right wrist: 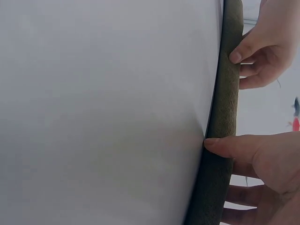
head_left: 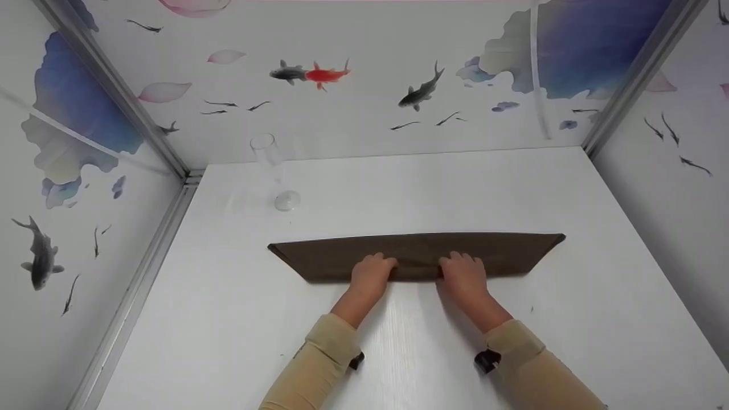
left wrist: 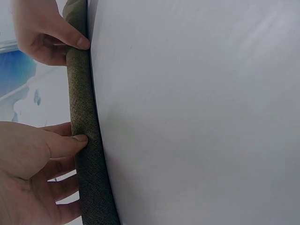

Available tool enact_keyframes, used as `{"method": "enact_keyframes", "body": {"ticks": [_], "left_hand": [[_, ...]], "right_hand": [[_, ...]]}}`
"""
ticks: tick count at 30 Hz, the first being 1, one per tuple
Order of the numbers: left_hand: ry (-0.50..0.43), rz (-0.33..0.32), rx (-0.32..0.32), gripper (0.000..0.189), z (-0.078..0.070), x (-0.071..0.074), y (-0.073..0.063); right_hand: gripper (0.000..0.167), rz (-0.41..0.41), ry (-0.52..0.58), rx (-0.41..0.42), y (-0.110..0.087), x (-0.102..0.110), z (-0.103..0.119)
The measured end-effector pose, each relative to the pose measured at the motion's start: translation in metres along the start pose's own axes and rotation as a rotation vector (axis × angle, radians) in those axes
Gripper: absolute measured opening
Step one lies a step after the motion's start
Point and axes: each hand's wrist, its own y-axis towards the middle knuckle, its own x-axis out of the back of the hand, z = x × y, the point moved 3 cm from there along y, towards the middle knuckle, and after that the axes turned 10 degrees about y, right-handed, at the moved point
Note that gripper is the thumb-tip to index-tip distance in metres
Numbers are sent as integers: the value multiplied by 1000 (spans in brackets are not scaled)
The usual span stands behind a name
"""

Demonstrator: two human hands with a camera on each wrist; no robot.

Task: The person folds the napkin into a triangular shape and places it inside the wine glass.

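A dark brown folded cloth [head_left: 421,250] lies across the white table, its far edge longer than its near edge and its two ends slanted. My left hand [head_left: 373,274] grips the near edge left of the middle. A short way to its right, my right hand [head_left: 464,274] holds the same edge. In the left wrist view, the left thumb [left wrist: 68,144] presses on the rounded edge of the cloth [left wrist: 80,93], with fingers behind it. The right wrist view shows the right thumb [right wrist: 225,146] on that edge too; the cloth partly hides the fingertips.
A clear stemmed glass [head_left: 286,200] stands upright on the table [head_left: 398,196], beyond the cloth's left part. White panels with painted fish [head_left: 421,94] border the table at the back and on both sides. Small dark devices [head_left: 487,361] sit at the sleeve cuffs.
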Motion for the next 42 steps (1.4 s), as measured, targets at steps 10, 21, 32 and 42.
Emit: {"method": "enact_keyframes", "body": {"ticks": [10,21,32,42], "left_hand": [[-12,-10,-17,34,0,1,-1],[101,-175,-48,34,-4,4,-8],[121,-88,-35,34,-4,-3,-2],[54,-112,-55,27,-4,2,-3]], "right_hand": [[35,25,40,-73,-3,4,-13],[37,54,141,-128,-3,7,-25],[35,77,194,-127,0,12,-30],[20,-57,163,29,-4,20,-14]]}}
